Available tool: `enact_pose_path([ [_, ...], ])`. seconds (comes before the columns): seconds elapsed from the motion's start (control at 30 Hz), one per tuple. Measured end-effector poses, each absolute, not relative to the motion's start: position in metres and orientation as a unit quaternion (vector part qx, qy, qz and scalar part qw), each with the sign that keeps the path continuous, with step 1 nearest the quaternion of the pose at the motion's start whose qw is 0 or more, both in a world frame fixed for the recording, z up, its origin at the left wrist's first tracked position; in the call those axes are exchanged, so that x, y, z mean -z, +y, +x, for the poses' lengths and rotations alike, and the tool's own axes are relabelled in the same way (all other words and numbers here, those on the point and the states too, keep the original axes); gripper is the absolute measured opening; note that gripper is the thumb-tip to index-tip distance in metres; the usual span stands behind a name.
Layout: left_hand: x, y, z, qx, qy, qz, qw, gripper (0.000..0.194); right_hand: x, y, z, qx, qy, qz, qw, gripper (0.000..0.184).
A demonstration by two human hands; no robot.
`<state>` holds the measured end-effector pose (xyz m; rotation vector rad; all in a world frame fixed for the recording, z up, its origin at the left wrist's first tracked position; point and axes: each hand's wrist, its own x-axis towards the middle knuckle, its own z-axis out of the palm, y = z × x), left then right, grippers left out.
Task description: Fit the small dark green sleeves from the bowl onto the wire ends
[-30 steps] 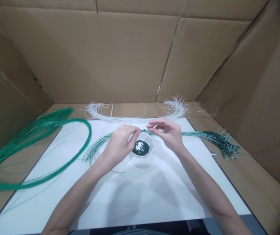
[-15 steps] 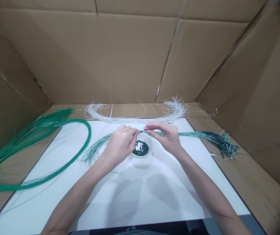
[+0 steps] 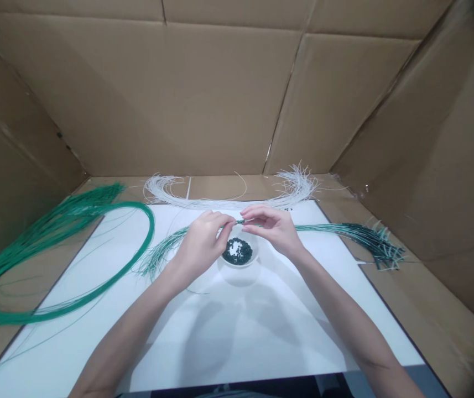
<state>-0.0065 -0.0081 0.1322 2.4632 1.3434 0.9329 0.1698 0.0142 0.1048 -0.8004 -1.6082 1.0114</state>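
Observation:
My left hand (image 3: 202, 243) and my right hand (image 3: 270, 228) meet fingertip to fingertip just above a small white bowl (image 3: 240, 264) of dark green beads (image 3: 237, 251). Both hands are pinched. The right one pinches a thin green strand (image 3: 248, 222) with dark beads on its end. What the left fingertips hold is too small to make out. A bundle of beaded green strands (image 3: 344, 230) runs behind the hands across the white mat (image 3: 237, 331).
A long loop of bright green cord (image 3: 54, 221) lies at the left. White strands (image 3: 228, 193) curve along the back edge. Brown cardboard walls (image 3: 220, 94) enclose the workspace on three sides.
My right hand has slid a little to the left, closing the gap to my left hand. The bowl and the bundles have not moved.

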Motion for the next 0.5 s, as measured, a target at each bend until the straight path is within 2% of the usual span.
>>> enact_pose_path([
  [0.1,-0.129,-0.003,-0.007,-0.314,0.459,0.826,0.087,0.019,-0.098,0.018,0.17,-0.448,-0.692,-0.375,0.425,0.048],
  [0.2,-0.127,0.0,-0.008,-0.305,0.466,0.827,0.083,0.02,-0.086,0.021,0.166,-0.37,-0.787,-0.417,0.263,0.042],
  [0.3,-0.127,0.0,-0.008,-0.297,0.472,0.826,0.079,0.02,-0.07,0.022,0.156,-0.279,-0.868,-0.395,0.108,0.039],
  [0.37,-0.127,0.0,-0.008,-0.297,0.477,0.824,0.074,0.021,-0.06,0.023,0.149,-0.249,-0.89,-0.378,0.059,0.041],
  [0.5,-0.127,0.0,-0.01,-0.303,0.482,0.819,0.073,0.02,-0.048,0.028,0.142,-0.223,-0.904,-0.363,0.043,0.033],
])
